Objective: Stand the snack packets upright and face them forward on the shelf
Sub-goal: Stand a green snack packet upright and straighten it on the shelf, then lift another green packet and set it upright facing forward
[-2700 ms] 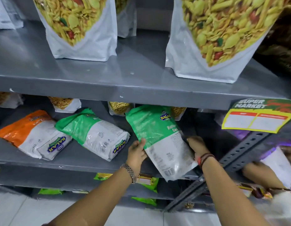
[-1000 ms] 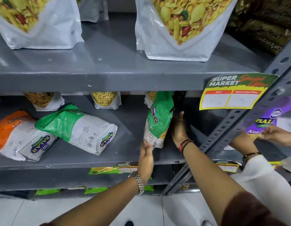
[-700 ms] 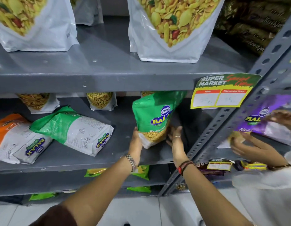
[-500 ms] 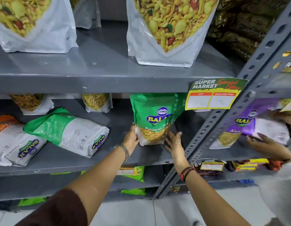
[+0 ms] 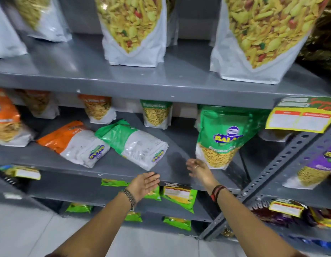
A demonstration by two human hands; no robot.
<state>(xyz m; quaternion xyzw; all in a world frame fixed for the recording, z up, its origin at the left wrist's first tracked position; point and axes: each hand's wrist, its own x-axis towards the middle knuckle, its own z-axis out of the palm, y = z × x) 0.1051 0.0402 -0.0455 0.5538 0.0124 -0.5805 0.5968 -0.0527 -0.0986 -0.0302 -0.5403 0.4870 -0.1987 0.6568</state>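
A green snack packet (image 5: 222, 136) stands upright on the grey middle shelf (image 5: 112, 164), its front label facing me. To its left a second green packet (image 5: 135, 143) lies flat, back side up. Beside that one an orange packet (image 5: 75, 143) also lies flat. Another orange packet (image 5: 5, 121) stands upright at the far left. My left hand (image 5: 145, 183) hovers open at the shelf's front edge, just below the lying green packet. My right hand (image 5: 198, 167) is open with fingers spread, just left of the standing packet's base, holding nothing.
Smaller packets (image 5: 157, 114) stand at the back of the middle shelf. Large white snack bags (image 5: 135, 32) fill the shelf above. A yellow price tag (image 5: 298, 115) hangs at the right, beside a slanted grey upright (image 5: 272, 173). Lower shelves hold green packets (image 5: 179, 197).
Both hands have let go of the green packet, which now stands upright facing forward. My hands have drawn back toward the shelf edge and shifted left. The view has swung left.
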